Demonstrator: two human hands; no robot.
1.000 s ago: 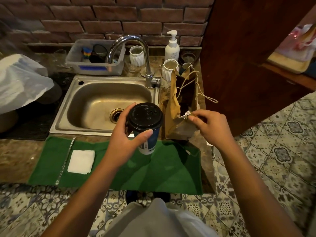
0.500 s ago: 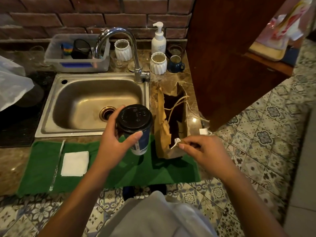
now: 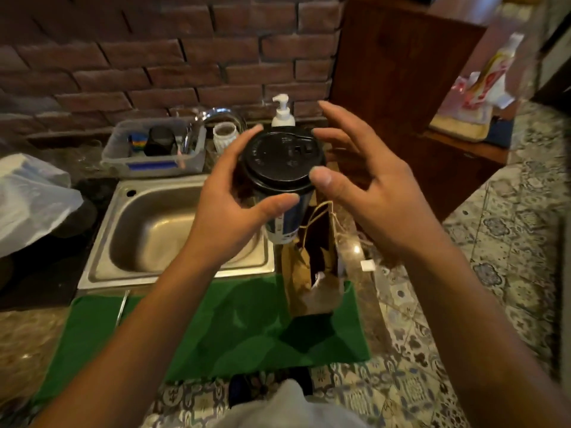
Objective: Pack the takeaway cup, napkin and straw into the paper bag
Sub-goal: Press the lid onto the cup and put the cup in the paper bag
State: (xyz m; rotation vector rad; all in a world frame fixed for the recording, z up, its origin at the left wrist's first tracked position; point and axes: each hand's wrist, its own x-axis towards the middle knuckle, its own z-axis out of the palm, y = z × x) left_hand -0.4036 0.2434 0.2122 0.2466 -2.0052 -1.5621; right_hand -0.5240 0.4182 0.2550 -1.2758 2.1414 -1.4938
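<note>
Takeaway cup (image 3: 282, 168) is gripped around its side by the left hand (image 3: 228, 208), black lid up, held in the air above the open mouth of the paper bag (image 3: 312, 273). Right hand (image 3: 367, 186) is spread wide beside the lid, thumb near its rim, nothing held. Bag is stood on the green mat (image 3: 216, 329) beside the sink (image 3: 173, 230). Napkin and straw can't be made out.

The takeaway cup (image 3: 285, 225) looks like printed paper, capped by a matt black plastic lid (image 3: 282, 160) with moulded relief. The paper bag (image 3: 304, 273) is creased brown kraft with twisted paper-cord handles. At 9 o'clock from it, the sink (image 3: 148, 230) is brushed steel, dully reflective. A green cloth mat (image 3: 247, 329) looks soft and matt on the counter (image 3: 350, 230), which is polished, glossy stone. At 12 o'clock, rough matt brick wall (image 3: 154, 63); at 1 o'clock, dark smooth wood cabinet (image 3: 395, 75).
</note>
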